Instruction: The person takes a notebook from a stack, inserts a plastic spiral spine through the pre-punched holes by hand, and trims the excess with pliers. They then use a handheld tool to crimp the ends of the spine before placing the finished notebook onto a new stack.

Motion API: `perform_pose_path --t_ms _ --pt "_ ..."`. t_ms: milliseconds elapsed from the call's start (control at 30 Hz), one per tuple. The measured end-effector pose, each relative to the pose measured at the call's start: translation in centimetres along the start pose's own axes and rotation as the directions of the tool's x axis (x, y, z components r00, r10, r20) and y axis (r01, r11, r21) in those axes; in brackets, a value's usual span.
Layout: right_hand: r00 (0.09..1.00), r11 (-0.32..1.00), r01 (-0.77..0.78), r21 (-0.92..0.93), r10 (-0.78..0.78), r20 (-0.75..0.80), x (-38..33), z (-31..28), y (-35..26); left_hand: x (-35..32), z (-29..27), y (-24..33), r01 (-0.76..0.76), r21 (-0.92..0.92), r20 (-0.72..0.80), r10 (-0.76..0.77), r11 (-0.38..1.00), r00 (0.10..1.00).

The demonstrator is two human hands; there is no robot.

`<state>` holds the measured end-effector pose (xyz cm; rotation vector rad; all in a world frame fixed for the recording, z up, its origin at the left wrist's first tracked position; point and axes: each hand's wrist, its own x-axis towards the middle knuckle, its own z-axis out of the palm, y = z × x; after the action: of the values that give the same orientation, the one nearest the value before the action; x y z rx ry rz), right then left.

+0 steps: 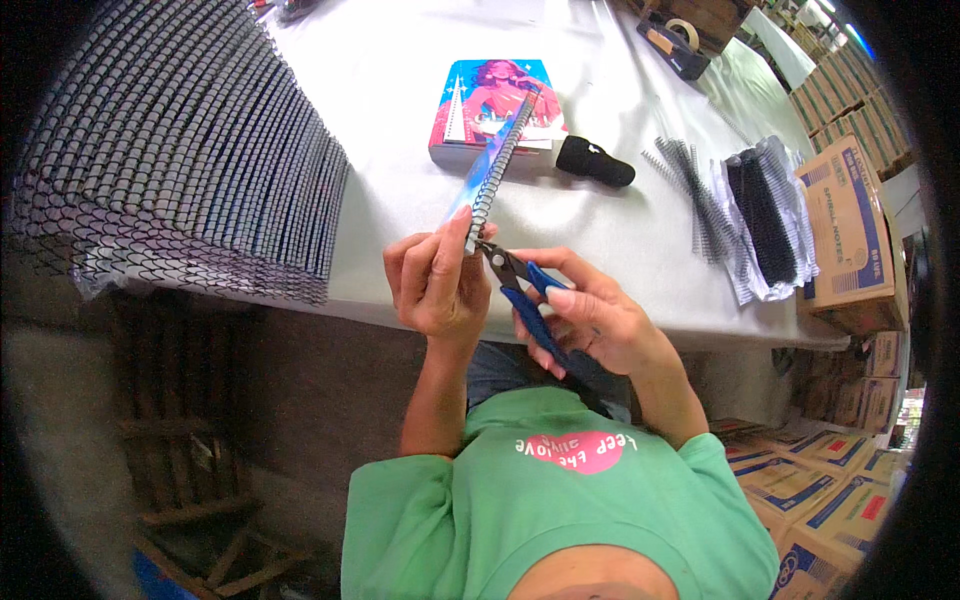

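Note:
My left hand [438, 275] pinches the near end of a spiral-bound notebook [490, 165], which is held up edge-on with its dark wire coil running along one side. In my right hand [600, 315] is a pair of cutting pliers [530, 300] with blue handles. Their jaws meet the coil's near end, right beside my left fingertips; whether they are closed on the wire I cannot tell. Beyond the held notebook lies a stack of notebooks [465, 152] with a pink and blue illustrated cover, partly hidden behind it.
A tall pile of coil-bound notebooks [200, 150] fills the left of the white-covered table [380, 120]. Right of the stack are a black cloth item [595, 162], loose wire coils [690, 190], a plastic bag of coils [765, 215] and a carton [850, 235]. A tape dispenser [678, 45] stands far back.

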<state>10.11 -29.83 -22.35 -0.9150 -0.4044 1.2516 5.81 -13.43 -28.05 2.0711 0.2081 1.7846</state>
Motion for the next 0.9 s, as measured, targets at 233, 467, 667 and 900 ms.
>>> perform_pose_path --t_ms 233,467,667,900 --pt "0.836 0.076 -0.058 -0.995 -0.541 -0.091 0.1 -4.3 3.5 0.5 -0.4 -1.4 0.437 -0.241 -0.037 -0.458 0.867 0.888" --pt "0.649 -0.15 -0.582 -0.799 -0.678 -0.345 -1.6 -12.4 5.8 4.0 -1.0 -0.4 0.505 -0.757 0.104 -0.686 0.415 0.72" --pt "0.504 0.621 0.647 -0.442 -0.784 -0.363 4.3 -8.9 -0.6 8.3 -1.2 3.0 0.365 -0.886 0.191 -0.493 0.287 0.849" --pt "0.381 0.381 0.92 -0.086 -0.924 -0.024 9.2 1.1 -14.9 21.7 -6.8 4.5 0.009 -0.696 -0.05 -0.061 0.718 0.997"
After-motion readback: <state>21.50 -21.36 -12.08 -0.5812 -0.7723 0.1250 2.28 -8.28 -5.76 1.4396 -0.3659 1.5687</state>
